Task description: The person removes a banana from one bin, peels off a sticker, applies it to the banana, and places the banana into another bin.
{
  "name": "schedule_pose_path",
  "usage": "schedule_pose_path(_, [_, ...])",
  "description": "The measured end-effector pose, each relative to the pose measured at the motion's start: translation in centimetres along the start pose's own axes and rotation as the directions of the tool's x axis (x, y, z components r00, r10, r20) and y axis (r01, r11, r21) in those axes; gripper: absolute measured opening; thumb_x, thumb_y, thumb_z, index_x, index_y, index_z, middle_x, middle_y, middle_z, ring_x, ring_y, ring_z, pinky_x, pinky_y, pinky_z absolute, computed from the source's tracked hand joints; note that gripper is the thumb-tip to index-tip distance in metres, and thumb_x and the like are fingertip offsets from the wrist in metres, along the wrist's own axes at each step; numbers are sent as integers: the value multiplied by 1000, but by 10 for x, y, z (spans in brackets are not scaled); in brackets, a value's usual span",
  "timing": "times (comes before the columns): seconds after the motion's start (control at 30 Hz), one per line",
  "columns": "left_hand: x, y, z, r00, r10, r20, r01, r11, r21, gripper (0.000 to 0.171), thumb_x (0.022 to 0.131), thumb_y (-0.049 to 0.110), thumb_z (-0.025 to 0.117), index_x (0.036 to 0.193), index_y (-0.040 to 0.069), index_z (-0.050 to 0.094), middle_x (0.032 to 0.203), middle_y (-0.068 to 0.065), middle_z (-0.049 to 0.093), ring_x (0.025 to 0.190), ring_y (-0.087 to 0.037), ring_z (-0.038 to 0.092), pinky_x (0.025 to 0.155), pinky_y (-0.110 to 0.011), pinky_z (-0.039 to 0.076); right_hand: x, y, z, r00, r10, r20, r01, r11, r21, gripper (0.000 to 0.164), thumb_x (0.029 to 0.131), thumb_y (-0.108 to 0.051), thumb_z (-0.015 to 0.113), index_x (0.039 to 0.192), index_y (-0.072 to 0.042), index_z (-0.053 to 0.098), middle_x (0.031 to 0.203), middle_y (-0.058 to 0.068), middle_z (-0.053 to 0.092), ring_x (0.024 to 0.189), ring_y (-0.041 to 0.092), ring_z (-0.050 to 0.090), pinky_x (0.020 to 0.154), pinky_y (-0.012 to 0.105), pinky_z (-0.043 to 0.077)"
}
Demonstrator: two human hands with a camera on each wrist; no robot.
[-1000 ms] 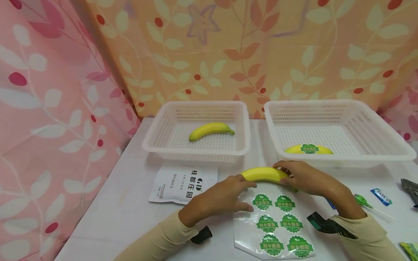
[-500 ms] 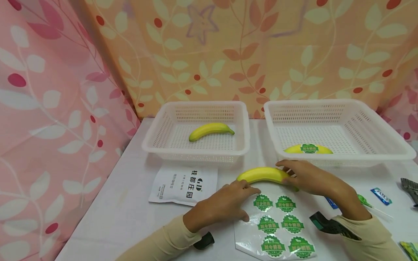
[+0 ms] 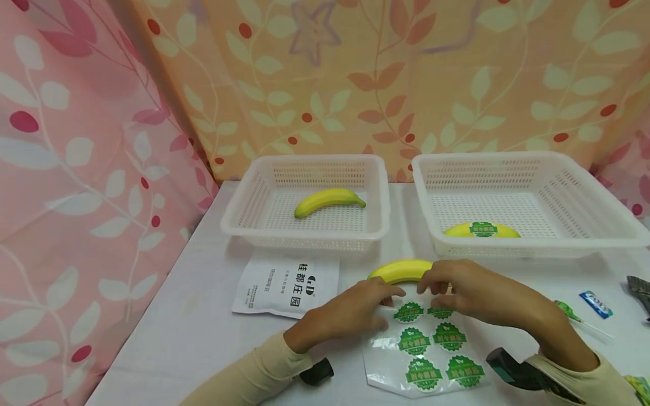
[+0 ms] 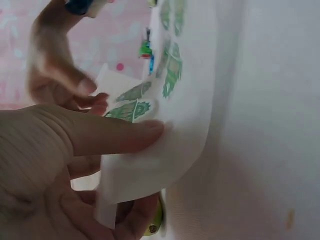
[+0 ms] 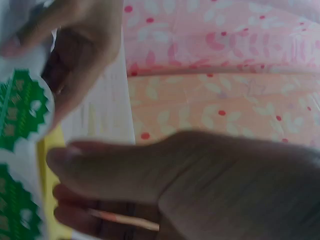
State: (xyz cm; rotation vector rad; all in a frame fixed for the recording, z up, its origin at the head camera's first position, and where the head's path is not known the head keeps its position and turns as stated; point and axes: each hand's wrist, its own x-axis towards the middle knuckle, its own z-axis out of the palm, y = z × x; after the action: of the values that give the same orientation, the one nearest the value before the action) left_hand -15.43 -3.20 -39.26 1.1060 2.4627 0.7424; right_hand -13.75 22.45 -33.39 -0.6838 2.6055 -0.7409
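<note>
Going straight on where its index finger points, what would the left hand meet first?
The left hand would likely meet the right hand, whose fingertips lie just ahead in the head view; depth is unclear, so it might pass them.

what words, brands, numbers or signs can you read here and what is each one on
"GD": white pouch
"桂都庄园": same pouch; its finer lines are too small to read
"时令", probably: green stickers on the sheet; the rest is blurred
Green sticker on the basket's banana: too small
Blue wrapper: too small
</note>
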Motion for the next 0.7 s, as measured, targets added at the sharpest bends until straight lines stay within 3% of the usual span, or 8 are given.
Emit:
schedule_pose_path(0.13, [0, -4, -7, 999, -46, -10, 43, 982, -182, 51, 89, 4, 79, 138, 15, 68, 127, 3, 68, 116, -4, 61, 101, -22, 48, 5, -6, 7, 993, -117, 31, 117, 993, 8, 31, 88, -18, 87, 114, -33, 77, 117, -14, 68, 109, 14, 61, 93, 41, 56])
schedule_pose_path(0.23, [0, -6, -12, 993, -112, 20, 111, 919, -377, 54, 89, 8, 81, 140, 20, 66, 138, 7, 66, 128, -7, 59, 108, -29, 46, 8, -6, 11, 990, -140, 0, 140, 990, -33, 35, 86, -19, 89, 113, -38, 76, 119, -16, 66, 114, 16, 59, 95, 42, 54])
schedule_pose_path(0.4, [0, -7, -18, 981, -177, 74, 184, 753, -632, 57, 87, 9, 79, 139, 28, 66, 147, 10, 59, 136, -13, 55, 109, -35, 47, 11, -4, 12, 994, -108, -1, 108, 994, -20, 38, 83, -26, 91, 115, -40, 75, 123, -14, 65, 119, 20, 57, 99, 51, 51])
schedule_pose_path(0.57, [-1, -9, -18, 976, -171, 132, 209, 597, -775, 55, 89, 7, 75, 140, 22, 66, 139, -1, 64, 101, -15, 72, 85, -30, 60, 10, -2, 12, 998, -57, -4, 57, 998, 27, 41, 80, -34, 93, 117, -38, 73, 130, -9, 65, 121, 21, 57, 103, 53, 50])
schedule_pose_path(0.7, [-1, -11, -19, 974, -113, 195, 225, 429, -875, 58, 93, 0, 69, 148, 13, 58, 125, -11, 73, 97, -23, 76, 82, -38, 64, 11, -2, 12, 999, -32, -10, 32, 998, 61, 41, 80, -34, 94, 115, -33, 74, 125, -8, 66, 115, 21, 59, 100, 51, 52])
